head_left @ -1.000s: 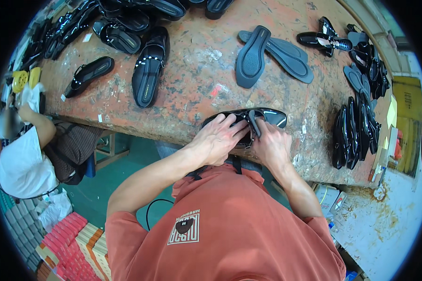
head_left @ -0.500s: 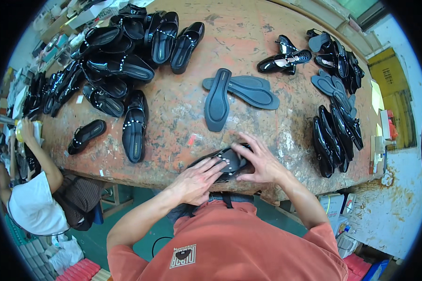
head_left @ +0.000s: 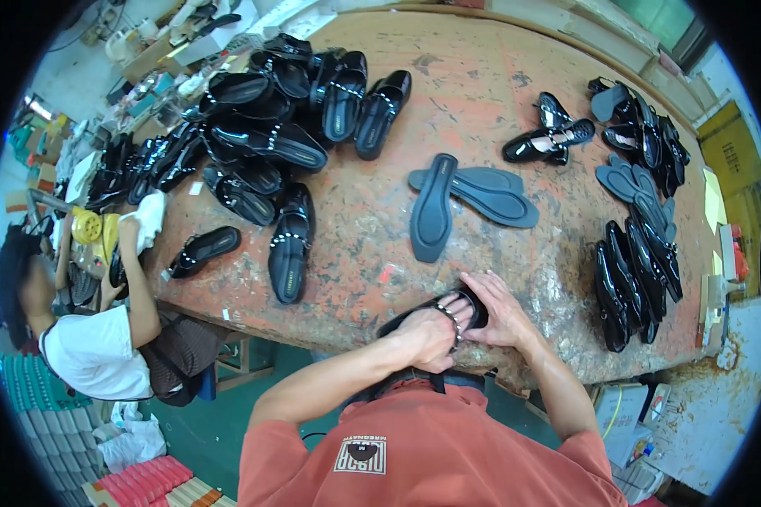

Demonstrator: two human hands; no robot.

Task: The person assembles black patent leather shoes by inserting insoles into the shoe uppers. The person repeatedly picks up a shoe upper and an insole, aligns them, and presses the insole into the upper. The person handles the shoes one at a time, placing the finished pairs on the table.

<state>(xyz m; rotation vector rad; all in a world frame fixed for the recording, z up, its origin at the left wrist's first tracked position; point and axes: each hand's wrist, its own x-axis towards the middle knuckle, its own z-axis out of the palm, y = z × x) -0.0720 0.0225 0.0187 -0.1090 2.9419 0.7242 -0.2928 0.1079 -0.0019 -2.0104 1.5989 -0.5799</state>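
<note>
A black shiny shoe [head_left: 479,316] with a studded strap lies at the table's near edge, its heel end toward the right. My left hand [head_left: 423,336] reaches across it from the toe side, fingers slipped under the strap and lying along the insole, thumb outside on the near side. Around the heel end curves my right hand [head_left: 500,313], fingers on the far side and thumb on the near side. Most of the shoe's front is hidden beneath my left hand. Beyond it, a grey insole [head_left: 432,215] rests across a few other grey insoles [head_left: 503,203].
A heap of black shoes [head_left: 266,139] covers the far left; single shoes [head_left: 289,253] lie nearer. At the right stand several shoes [head_left: 626,279], grey insoles [head_left: 630,182] and more shoes [head_left: 558,133]. A co-worker [head_left: 97,338] sits left, handling a white cloth [head_left: 150,220].
My left fingers have moved from resting over the shoe to inside it, under the strap. My right hand has closed around the heel. The view has shifted left; the co-worker now has a white cloth.
</note>
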